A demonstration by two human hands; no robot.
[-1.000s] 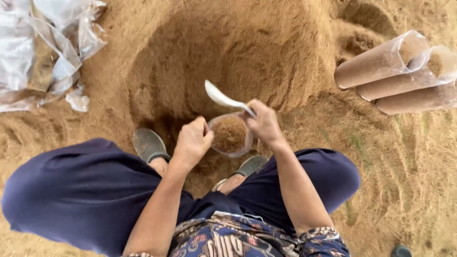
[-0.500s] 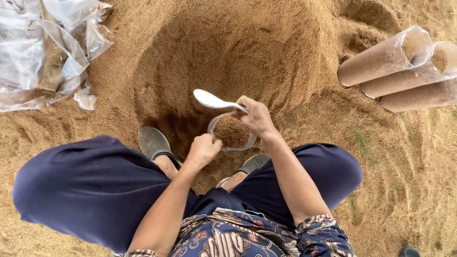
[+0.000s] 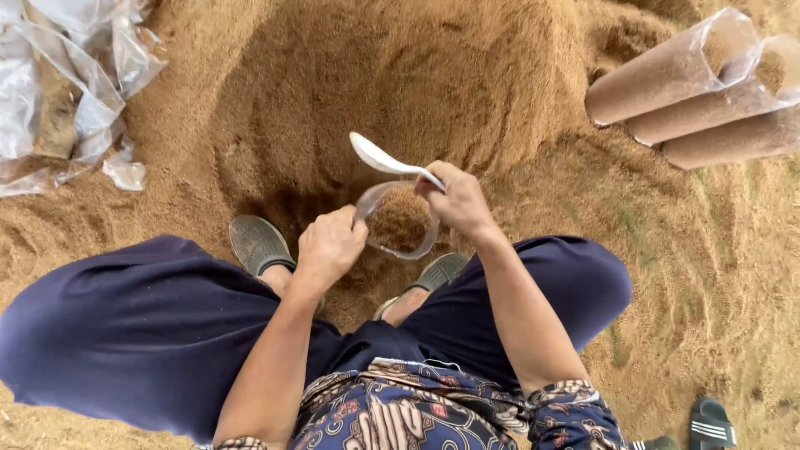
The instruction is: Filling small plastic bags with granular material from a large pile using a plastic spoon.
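Observation:
I squat over a big heap of brown sawdust (image 3: pixel 400 92). Between my knees stands a clear plastic bag (image 3: pixel 398 221) filled with sawdust, its mouth held apart. My left hand (image 3: pixel 329 246) grips the bag's near left rim. My right hand (image 3: pixel 454 200) holds a white plastic spoon (image 3: pixel 383 158) by the handle and also touches the bag's right rim. The spoon's bowl points left, just above the bag mouth, and looks empty.
Three filled clear tube bags (image 3: pixel 683 75) lie stacked at the upper right. Crumpled empty plastic bags (image 3: pixel 58 92) lie at the upper left. My grey shoes (image 3: pixel 258 243) rest in the sawdust. A dark sandal (image 3: pixel 711 423) sits at the bottom right.
The spoon has swung left and levelled above the bag mouth. My left hand moved right along the rim and closed on it. The bag stays in place.

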